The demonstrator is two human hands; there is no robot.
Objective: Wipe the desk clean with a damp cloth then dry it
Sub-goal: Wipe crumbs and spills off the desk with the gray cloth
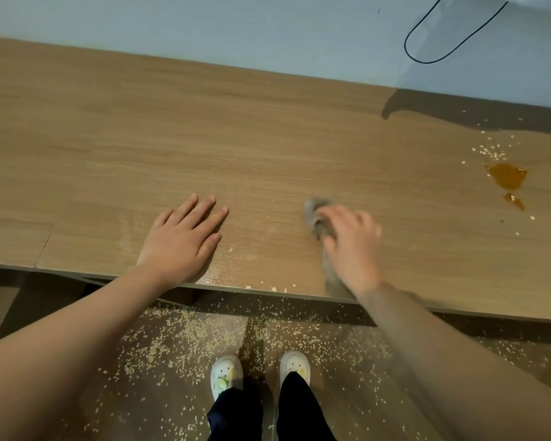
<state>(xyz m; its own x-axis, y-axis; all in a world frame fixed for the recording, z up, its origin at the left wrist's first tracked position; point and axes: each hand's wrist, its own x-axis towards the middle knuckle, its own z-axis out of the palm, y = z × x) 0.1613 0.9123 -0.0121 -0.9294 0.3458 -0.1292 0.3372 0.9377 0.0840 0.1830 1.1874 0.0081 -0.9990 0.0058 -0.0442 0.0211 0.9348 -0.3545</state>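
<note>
**A:** Where's the cloth point(314, 207)?

**B:** On the desk point(204, 122) near the front edge, bunched under the right hand point(352, 246), whose fingers curl over it (blur hides exactly how). The left hand point(185, 237) lies flat beside it, fingers straight, holding nothing. The two hands are apart.

**A:** How best to wipe from here?

**B:** I'd work rightward to the amber spill point(508, 181) and the flakes point(490, 151) just behind it. Gather the flakes into the cloth rather than pushing them over the edge, since the floor point(172, 338) is strewn with them. Then blot the spill with a clean fold so it doesn't smear, and finish with overlapping strokes. Drying looks some way off.
</note>
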